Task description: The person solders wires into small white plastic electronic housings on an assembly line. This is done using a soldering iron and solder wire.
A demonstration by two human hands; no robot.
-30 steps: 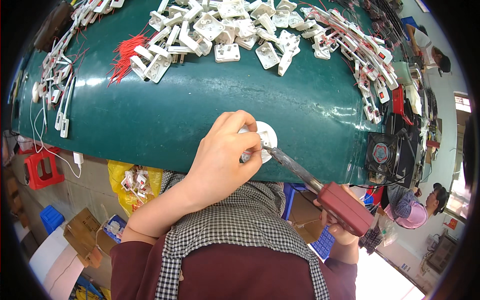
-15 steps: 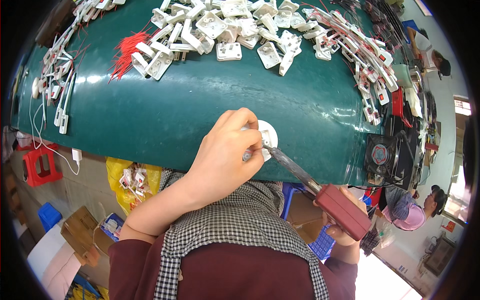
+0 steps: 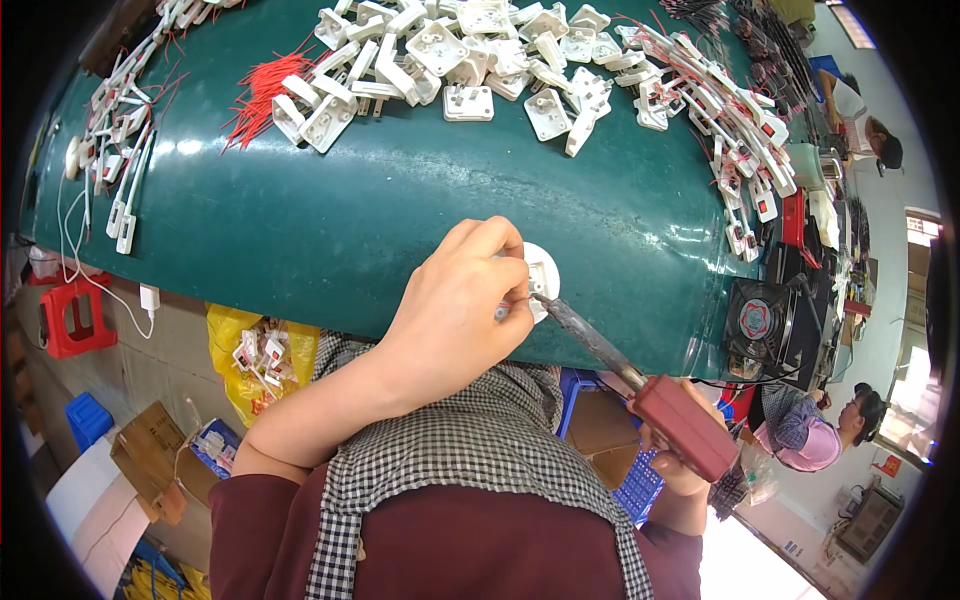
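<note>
My right hand (image 3: pixel 682 478) grips the maroon handle of a soldering iron (image 3: pixel 686 428). The iron's dark shaft slants up and left, and its tip meets a round white plastic piece (image 3: pixel 546 272) near the table's front edge. Over the left side of that piece, my left hand (image 3: pixel 450 310) is closed in a pinch right beside the tip. Its fingers cover whatever they hold, along with part of the white piece.
White plug housings (image 3: pixel 440 50) are heaped across the far side of the green table (image 3: pixel 380 220). Red wires (image 3: pixel 268 95) lie left of them. Wired switch parts (image 3: pixel 765 150) line the right. A fan (image 3: pixel 757 312) stands at the right edge; a yellow bag (image 3: pixel 232 350) hangs below.
The view has shifted slightly. Both hands keep their hold, and the iron's tip stays at the white piece with hardly any movement.
</note>
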